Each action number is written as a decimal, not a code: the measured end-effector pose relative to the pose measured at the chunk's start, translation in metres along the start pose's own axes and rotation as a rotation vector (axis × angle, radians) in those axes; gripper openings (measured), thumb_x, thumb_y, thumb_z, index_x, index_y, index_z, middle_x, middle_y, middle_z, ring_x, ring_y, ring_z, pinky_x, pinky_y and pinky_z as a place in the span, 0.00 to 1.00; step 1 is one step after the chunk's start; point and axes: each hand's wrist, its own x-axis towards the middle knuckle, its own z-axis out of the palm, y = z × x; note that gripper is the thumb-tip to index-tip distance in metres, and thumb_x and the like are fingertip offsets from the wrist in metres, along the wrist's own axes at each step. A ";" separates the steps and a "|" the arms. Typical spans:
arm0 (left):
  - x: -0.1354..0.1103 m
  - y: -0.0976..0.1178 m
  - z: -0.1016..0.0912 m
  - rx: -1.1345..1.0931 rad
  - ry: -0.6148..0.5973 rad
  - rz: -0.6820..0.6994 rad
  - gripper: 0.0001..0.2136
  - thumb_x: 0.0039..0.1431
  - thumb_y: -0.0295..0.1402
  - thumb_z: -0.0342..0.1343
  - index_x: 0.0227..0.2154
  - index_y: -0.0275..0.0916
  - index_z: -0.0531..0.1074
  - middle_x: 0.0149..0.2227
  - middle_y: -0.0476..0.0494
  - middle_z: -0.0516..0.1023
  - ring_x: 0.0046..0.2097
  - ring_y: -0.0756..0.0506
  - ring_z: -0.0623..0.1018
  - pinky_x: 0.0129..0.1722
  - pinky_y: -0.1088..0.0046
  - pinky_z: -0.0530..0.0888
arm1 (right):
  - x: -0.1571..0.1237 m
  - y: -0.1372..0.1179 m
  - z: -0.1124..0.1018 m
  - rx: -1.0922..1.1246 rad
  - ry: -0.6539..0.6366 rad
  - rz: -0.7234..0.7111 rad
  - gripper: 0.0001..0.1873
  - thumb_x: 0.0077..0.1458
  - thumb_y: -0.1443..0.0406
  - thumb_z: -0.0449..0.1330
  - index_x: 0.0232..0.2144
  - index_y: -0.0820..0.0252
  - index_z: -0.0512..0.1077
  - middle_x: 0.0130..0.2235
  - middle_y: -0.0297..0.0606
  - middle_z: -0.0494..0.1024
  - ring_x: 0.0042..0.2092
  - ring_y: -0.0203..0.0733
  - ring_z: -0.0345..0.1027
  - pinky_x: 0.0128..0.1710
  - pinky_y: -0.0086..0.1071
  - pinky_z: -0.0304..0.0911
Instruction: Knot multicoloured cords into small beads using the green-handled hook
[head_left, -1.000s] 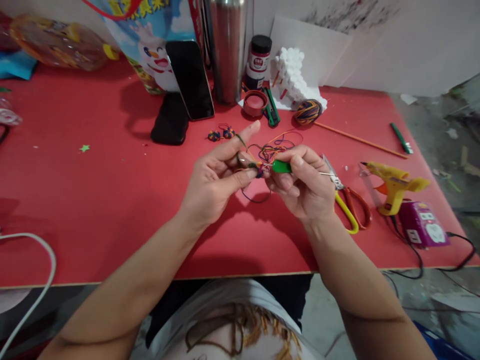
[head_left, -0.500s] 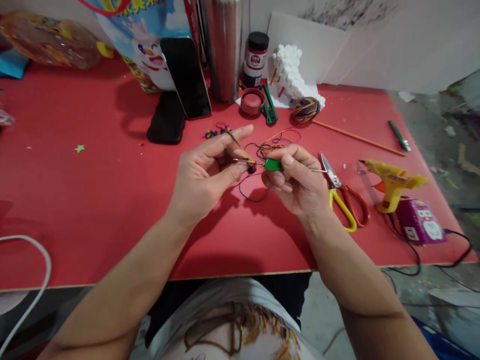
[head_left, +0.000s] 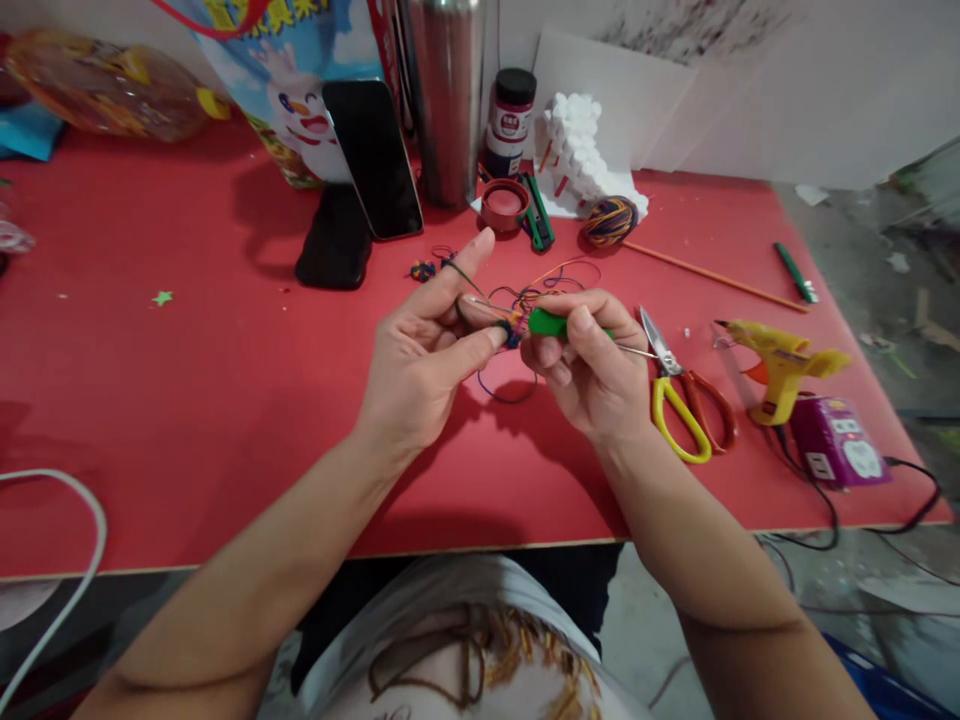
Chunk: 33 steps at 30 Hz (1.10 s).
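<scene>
My left hand (head_left: 427, 345) pinches a small multicoloured crochet piece (head_left: 511, 328) between thumb and middle finger, with the index finger raised and yarn running over it. My right hand (head_left: 589, 365) is closed round a crochet hook with a green handle (head_left: 551, 322); its metal tip points left into the piece. Loose multicoloured yarn (head_left: 551, 280) trails across the red table (head_left: 187, 380) to a yarn ball (head_left: 609, 220) behind.
Yellow-and-red scissors (head_left: 686, 395), a yellow glue gun (head_left: 780, 360) and a purple power socket (head_left: 840, 450) lie at the right. At the back stand a phone (head_left: 375, 155), a steel flask (head_left: 448, 95), a dark jar (head_left: 511, 120), a tape roll (head_left: 504, 203) and white foam (head_left: 585, 155).
My left index finger has lifted higher with the yarn over it. Both hands stay together over the table and shifted only slightly.
</scene>
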 end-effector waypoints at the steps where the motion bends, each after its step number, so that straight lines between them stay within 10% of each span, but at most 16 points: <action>1: -0.001 0.001 0.002 -0.024 0.020 -0.005 0.27 0.55 0.23 0.74 0.57 0.52 0.85 0.35 0.51 0.77 0.34 0.52 0.74 0.37 0.76 0.76 | 0.001 0.001 0.002 -0.009 0.034 -0.003 0.08 0.65 0.57 0.71 0.39 0.55 0.85 0.24 0.30 0.77 0.23 0.30 0.62 0.23 0.27 0.55; 12: 0.007 -0.014 -0.010 0.008 -0.057 -0.008 0.27 0.58 0.30 0.74 0.60 0.56 0.81 0.34 0.53 0.80 0.32 0.51 0.74 0.33 0.72 0.75 | -0.008 -0.003 0.006 -0.060 -0.018 0.046 0.08 0.64 0.57 0.71 0.41 0.54 0.85 0.25 0.32 0.78 0.26 0.34 0.68 0.23 0.29 0.60; 22: 0.007 -0.005 -0.008 0.113 -0.018 0.067 0.20 0.56 0.30 0.74 0.52 0.51 0.86 0.41 0.45 0.84 0.34 0.50 0.73 0.29 0.75 0.73 | 0.005 -0.003 -0.003 0.008 0.053 0.115 0.09 0.63 0.57 0.70 0.38 0.56 0.84 0.23 0.28 0.75 0.20 0.27 0.52 0.25 0.29 0.55; 33: 0.007 -0.007 -0.012 0.188 -0.013 0.052 0.22 0.54 0.30 0.77 0.53 0.50 0.85 0.39 0.47 0.83 0.42 0.47 0.81 0.42 0.72 0.83 | 0.005 -0.003 0.001 -0.013 0.049 0.137 0.12 0.58 0.55 0.75 0.38 0.56 0.83 0.24 0.29 0.76 0.23 0.30 0.60 0.24 0.27 0.53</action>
